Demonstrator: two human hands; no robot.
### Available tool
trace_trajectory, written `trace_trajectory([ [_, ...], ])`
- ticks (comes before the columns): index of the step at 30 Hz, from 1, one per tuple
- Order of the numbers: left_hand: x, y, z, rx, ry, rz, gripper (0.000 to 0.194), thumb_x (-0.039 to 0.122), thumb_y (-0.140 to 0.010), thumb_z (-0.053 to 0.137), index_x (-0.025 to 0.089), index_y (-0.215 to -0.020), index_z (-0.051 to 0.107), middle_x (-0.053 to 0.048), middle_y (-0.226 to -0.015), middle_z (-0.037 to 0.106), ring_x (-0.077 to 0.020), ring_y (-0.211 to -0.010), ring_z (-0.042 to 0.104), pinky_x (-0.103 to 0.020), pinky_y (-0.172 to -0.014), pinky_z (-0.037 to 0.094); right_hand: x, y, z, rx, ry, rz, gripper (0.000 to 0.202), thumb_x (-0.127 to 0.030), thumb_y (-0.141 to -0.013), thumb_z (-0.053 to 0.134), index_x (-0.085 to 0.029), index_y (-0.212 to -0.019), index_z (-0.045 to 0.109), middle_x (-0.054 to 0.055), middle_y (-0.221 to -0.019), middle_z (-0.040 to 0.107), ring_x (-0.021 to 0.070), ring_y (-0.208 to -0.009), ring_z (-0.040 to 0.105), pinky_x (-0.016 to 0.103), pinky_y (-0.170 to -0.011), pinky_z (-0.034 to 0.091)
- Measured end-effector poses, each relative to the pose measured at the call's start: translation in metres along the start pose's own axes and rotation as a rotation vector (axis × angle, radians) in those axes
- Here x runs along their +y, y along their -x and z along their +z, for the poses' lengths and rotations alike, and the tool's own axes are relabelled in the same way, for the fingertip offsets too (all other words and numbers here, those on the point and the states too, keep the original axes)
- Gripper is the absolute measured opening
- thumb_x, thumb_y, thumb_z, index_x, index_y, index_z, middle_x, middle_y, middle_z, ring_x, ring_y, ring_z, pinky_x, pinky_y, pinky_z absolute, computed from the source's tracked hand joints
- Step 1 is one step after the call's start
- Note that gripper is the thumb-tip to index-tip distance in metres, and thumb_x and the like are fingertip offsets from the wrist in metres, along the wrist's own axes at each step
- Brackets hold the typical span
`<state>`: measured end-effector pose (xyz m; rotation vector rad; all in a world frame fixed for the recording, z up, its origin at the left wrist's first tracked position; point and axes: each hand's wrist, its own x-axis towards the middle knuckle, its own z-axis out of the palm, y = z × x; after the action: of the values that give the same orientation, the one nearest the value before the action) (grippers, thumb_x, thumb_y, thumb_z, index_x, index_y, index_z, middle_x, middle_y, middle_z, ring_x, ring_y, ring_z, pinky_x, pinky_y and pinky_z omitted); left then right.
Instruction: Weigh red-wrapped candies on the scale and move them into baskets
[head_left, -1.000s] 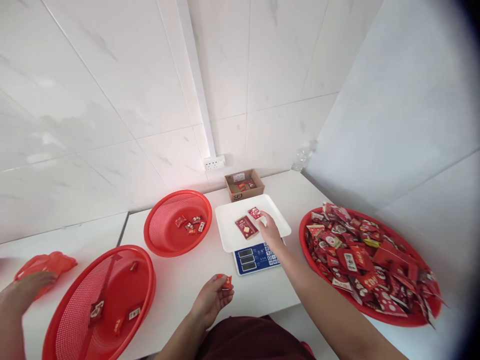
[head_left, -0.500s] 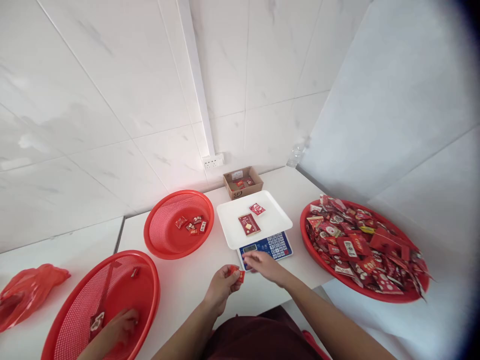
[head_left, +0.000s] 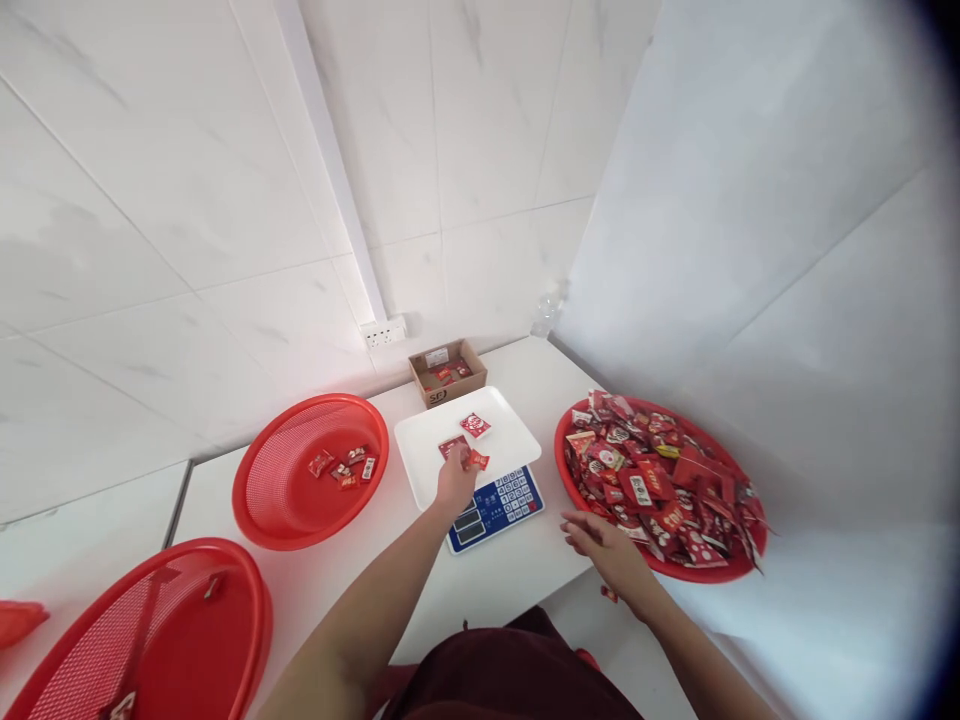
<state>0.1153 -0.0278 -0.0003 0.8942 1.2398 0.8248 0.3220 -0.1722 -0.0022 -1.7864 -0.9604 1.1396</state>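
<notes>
My left hand (head_left: 455,482) reaches over the white tray (head_left: 420,450) of a weighing scale (head_left: 495,508), its fingers closed on a small orange-red packet (head_left: 478,459). Partly behind those fingers lies a dark red packet (head_left: 452,444), and a patterned red packet (head_left: 475,425) rests farther back on the tray. My right hand (head_left: 609,555) is held out at the near left edge of a red basket (head_left: 720,575) heaped with red snack packets (head_left: 660,485). Its fingers are stretched out with nothing seen in them. A small red packet (head_left: 609,594) shows just below that hand; what supports it is unclear.
Left of the scale stands a red mesh basket (head_left: 259,480) with several packets inside. A larger red basket (head_left: 259,600) is at the near left. Behind the tray is a cardboard box (head_left: 450,390) near the wall socket (head_left: 385,331). A clear bottle (head_left: 546,312) stands in the corner.
My left hand has moved forward onto the tray with the small packet. My right hand has drawn away to the right basket. The other person's hand has left the view, which has shifted right.
</notes>
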Motion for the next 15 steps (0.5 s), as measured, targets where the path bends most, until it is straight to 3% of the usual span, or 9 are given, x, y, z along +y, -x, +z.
trace_trajectory([
  [3, -0.002, -0.014, -0.002, 0.039, -0.215, 0.133, 0.051, 0.0, -0.06, 0.069, 0.021, -0.105, 0.056, -0.009, -0.138, 0.044, -0.0265, -0.137, 0.02, -0.038, -0.112, 0.013, 0.001, -0.002, -0.028, 0.107, -0.015, -0.005, 0.034, -0.044, -0.065, 0.06, -0.022, -0.089, 0.067, 0.006, -0.086, 0.072, 0.0237, -0.077, 0.068, 0.041, -0.077, 0.054],
  [6, -0.007, -0.021, -0.012, 0.015, -0.536, 0.227, 0.057, 0.002, -0.06, 0.07, 0.019, -0.112, 0.055, -0.012, -0.144, 0.036, -0.0281, -0.139, 0.016, -0.041, -0.113, 0.005, -0.001, -0.005, -0.043, 0.129, 0.02, 0.001, 0.035, -0.046, -0.065, 0.06, -0.022, -0.09, 0.067, 0.007, -0.089, 0.072, 0.0252, -0.082, 0.068, 0.04, -0.078, 0.054],
  [10, -0.004, -0.026, -0.024, 0.023, -0.508, 0.169, 0.04, 0.006, -0.07, 0.064, 0.02, -0.107, 0.059, -0.011, -0.133, 0.051, -0.0276, -0.132, 0.032, -0.042, -0.112, 0.017, -0.005, -0.013, -0.044, 0.082, 0.097, 0.008, 0.04, -0.048, -0.067, 0.057, -0.021, -0.096, 0.066, 0.008, -0.096, 0.072, 0.0248, -0.086, 0.068, 0.037, -0.082, 0.053],
  [15, 0.012, -0.017, -0.034, 0.094, -0.323, 0.1, 0.03, 0.021, -0.089, 0.046, 0.02, -0.118, 0.05, -0.011, -0.119, 0.061, -0.0225, -0.108, 0.058, -0.04, -0.095, 0.044, -0.002, -0.031, -0.034, 0.011, 0.108, -0.029, 0.042, -0.048, -0.069, 0.054, -0.02, -0.098, 0.065, 0.009, -0.096, 0.071, 0.0238, -0.089, 0.067, 0.035, -0.083, 0.051],
])
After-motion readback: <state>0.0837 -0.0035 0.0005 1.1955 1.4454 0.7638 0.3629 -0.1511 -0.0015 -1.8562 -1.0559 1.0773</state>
